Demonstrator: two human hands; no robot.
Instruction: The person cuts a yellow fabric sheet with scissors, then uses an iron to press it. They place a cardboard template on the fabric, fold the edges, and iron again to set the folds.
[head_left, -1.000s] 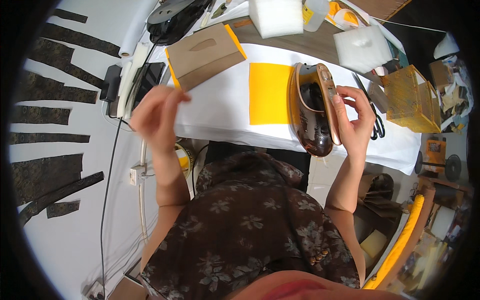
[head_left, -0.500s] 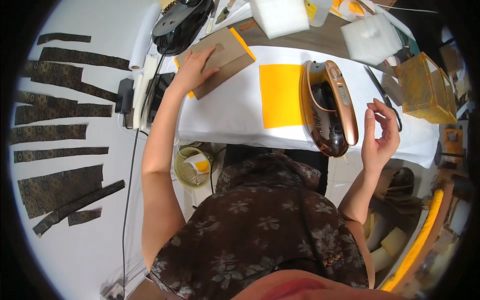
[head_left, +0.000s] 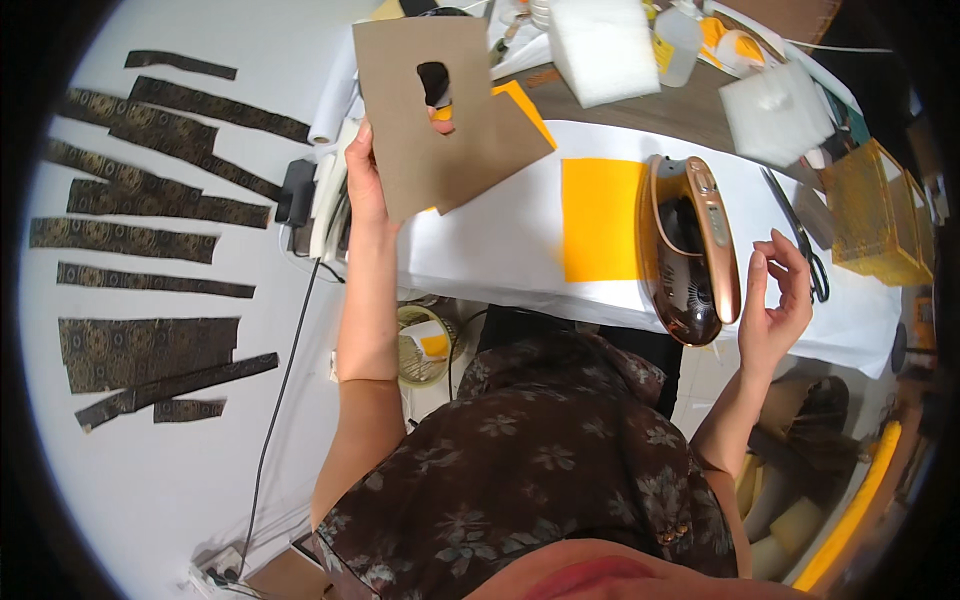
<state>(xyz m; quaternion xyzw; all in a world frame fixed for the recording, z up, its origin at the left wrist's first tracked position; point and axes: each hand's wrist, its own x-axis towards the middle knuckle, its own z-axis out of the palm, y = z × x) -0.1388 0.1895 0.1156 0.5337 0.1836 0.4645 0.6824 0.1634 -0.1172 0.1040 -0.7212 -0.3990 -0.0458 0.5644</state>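
My left hand (head_left: 367, 190) is closed on the left edge of a flat brown cardboard sheet (head_left: 400, 120), holding it up over the far left of the table. The sheet has an oblong hole, through which a fingertip and a bit of yellow show. Behind and below it lies another brown board (head_left: 515, 145) with yellow edging, partly covered by the sheet. My right hand (head_left: 780, 305) hovers by the table's near right edge, fingers loosely curled and apart, with nothing in it. Nearest to it stands a copper and black iron (head_left: 690, 250), beside a yellow fabric piece (head_left: 602, 220).
White cloth (head_left: 480, 240) covers the table. Black scissors (head_left: 800, 235) and a yellow patterned box (head_left: 875, 215) lie to the right. White foam blocks (head_left: 602, 50) stand at the back. Dark patterned strips (head_left: 125, 240) lie on the left surface; a small bin (head_left: 420, 360) sits below.
My left hand, earlier flat on the boards, has lifted the cardboard sheet with the hole off the yellow-edged one. My right hand stays near the iron. The whole view has shifted a little.
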